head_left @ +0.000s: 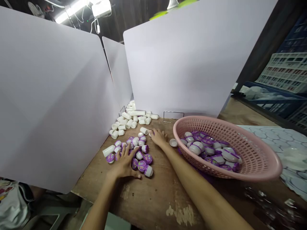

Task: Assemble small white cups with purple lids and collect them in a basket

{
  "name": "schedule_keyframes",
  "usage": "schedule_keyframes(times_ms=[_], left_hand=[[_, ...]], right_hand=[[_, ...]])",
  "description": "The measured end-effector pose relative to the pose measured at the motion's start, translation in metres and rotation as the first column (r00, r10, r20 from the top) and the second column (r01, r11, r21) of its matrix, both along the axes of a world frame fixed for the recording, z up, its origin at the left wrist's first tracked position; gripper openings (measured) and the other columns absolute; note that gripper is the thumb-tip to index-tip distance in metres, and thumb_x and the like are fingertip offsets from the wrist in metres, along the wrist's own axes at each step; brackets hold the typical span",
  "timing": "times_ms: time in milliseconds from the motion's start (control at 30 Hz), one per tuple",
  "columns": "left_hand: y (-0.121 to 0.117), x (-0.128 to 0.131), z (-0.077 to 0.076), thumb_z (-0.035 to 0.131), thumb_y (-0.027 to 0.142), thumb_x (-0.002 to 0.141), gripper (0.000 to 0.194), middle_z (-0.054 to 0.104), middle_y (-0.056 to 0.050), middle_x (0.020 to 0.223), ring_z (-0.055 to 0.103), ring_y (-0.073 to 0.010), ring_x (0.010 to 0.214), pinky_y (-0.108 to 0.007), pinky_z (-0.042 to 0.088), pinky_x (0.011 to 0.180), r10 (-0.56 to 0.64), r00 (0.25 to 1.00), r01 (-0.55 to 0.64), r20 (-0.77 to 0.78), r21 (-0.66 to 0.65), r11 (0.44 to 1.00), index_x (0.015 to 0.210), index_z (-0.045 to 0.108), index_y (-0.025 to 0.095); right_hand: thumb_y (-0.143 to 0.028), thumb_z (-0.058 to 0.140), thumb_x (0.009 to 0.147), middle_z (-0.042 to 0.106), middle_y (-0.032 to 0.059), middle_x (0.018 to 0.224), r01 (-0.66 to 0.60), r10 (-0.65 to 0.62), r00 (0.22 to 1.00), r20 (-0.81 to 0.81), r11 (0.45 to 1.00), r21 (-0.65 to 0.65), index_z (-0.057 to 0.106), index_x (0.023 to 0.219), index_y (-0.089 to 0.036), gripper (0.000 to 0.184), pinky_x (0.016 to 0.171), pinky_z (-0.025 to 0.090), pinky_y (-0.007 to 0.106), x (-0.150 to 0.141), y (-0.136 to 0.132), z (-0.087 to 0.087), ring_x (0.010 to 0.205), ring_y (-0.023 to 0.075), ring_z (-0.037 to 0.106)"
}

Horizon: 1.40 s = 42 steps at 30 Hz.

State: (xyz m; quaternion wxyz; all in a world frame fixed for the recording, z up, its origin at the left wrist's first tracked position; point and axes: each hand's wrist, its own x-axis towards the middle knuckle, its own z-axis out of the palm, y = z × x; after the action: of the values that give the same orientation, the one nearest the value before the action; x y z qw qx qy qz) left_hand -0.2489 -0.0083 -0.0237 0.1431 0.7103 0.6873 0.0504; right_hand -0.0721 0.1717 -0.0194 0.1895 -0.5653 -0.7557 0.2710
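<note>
Glaring tube light [72, 11] overhead, softly shadowed panels [55, 95], lower right perhaps blurred

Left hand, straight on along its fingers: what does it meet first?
Probably the small purple-and-white containers bunched at the fingertips of the left hand; depth and exact contact are unclear.

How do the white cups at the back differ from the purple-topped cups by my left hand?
The white cups are plain; the purple-topped cups have patterned tops. Several white cups show open ends; the front purple-topped cups show covered ones. White cups crowd near the panels; purple-topped cups lie around your left hand. Both lie on the table.
</note>
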Motion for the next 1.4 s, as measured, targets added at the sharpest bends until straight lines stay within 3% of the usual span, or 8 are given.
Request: schedule_keyframes(times_ms=[200,300,433,600,833,1000,1233,1400], left_hand=[[0.021,0.022,-0.015,0.077,0.07,0.055,0.117,0.008,-0.02,0.164,-0.008,-0.0403,0.15,-0.069,-0.005,0.114,-0.063,0.998,0.066,-0.026,0.122,0.99,0.153,0.025,0.032],[0.021,0.036,-0.021,0.077,0.063,0.062,0.104,0.021,-0.016,0.163,-0.002,-0.0395,0.151,-0.072,-0.004,0.113,-0.088,0.996,0.083,0.017,0.18,0.98,0.15,0.032,0.029],[0.013,0.051,-0.023,0.078,0.046,0.069,0.088,0.036,-0.015,0.155,0.017,-0.0382,0.149,-0.072,0.002,0.114,-0.124,0.991,0.107,0.055,0.243,0.964,0.145,0.038,0.027],[0.003,0.054,-0.025,0.072,0.044,0.077,0.057,0.048,-0.01,0.139,0.04,-0.0334,0.131,-0.056,0.035,0.106,-0.091,0.992,0.06,0.088,0.305,0.95,0.129,0.056,0.03],[0.009,0.056,-0.026,0.065,0.032,0.082,0.045,0.052,-0.009,0.137,0.042,-0.031,0.126,-0.049,0.041,0.099,-0.017,0.999,0.007,0.027,0.325,0.946,0.126,0.06,0.028],[0.019,0.06,-0.03,0.064,0.026,0.079,0.046,0.054,-0.008,0.135,0.046,-0.0312,0.123,-0.048,0.044,0.098,0.026,0.997,-0.048,0.069,0.34,0.939,0.124,0.063,0.029],[0.013,0.069,-0.037,0.065,0.031,0.081,0.04,0.055,-0.01,0.128,0.05,-0.0304,0.12,-0.047,0.043,0.104,-0.026,0.97,-0.119,0.241,0.567,0.815,0.121,0.063,0.023],[0.032,0.075,0.008,0.066,0.031,0.08,0.039,0.052,-0.011,0.13,0.048,-0.031,0.124,-0.049,0.039,0.109,-0.017,0.945,-0.237,0.327,0.72,0.652,0.118,0.063,0.022]], right_hand=[[-0.052,0.046,0.093,0.047,0.008,0.137,-0.45,0.453,0.89,-0.048,0.891,0.068,0.056,0.128,-0.03,0.042,0.113,0.029,0.048,0.024,-0.056,-0.016,0.133,0.0255,0.04],[-0.057,0.07,0.073,0.029,0.0119,0.152,-0.551,0.551,0.835,-0.01,0.835,-0.009,0.043,0.141,-0.032,0.077,0.114,0.023,0.058,0.044,-0.076,-0.014,0.143,0.0342,0.025],[-0.051,0.078,0.062,0.026,0.012,0.155,-0.504,0.504,0.858,0.096,0.863,-0.032,0.027,0.149,-0.031,0.103,0.112,0.02,0.064,0.059,-0.099,-0.015,0.145,0.0385,0.015],[-0.03,0.063,0.078,0.048,0.008,0.141,-0.436,0.421,0.899,0.123,0.886,0.16,0.045,0.137,-0.029,0.062,0.105,0.034,0.053,0.066,-0.129,-0.017,0.129,0.0314,0.036],[-0.027,0.061,0.078,0.054,0.0096,0.134,-0.247,0.214,0.951,0.223,0.96,0.13,0.049,0.133,-0.03,0.056,0.094,0.039,0.062,0.049,-0.133,-0.01,0.121,0.0387,0.043],[-0.024,0.059,0.077,0.055,0.0077,0.126,-0.18,0.145,0.973,0.182,0.964,0.194,0.057,0.12,-0.027,0.042,0.088,0.046,0.049,0.045,-0.126,-0.01,0.113,0.0334,0.048],[-0.028,0.056,0.086,0.051,0.0082,0.129,-0.159,0.128,0.987,0.097,0.875,0.458,0.05,0.135,-0.031,0.05,0.093,0.042,0.044,0.058,-0.132,-0.02,0.11,0.0294,0.043],[-0.027,0.047,0.093,0.046,0.0104,0.132,-0.159,0.125,0.987,0.098,0.723,0.673,0.048,0.14,-0.033,0.048,0.096,0.039,0.044,0.054,-0.108,0.018,0.113,0.0301,0.038]])
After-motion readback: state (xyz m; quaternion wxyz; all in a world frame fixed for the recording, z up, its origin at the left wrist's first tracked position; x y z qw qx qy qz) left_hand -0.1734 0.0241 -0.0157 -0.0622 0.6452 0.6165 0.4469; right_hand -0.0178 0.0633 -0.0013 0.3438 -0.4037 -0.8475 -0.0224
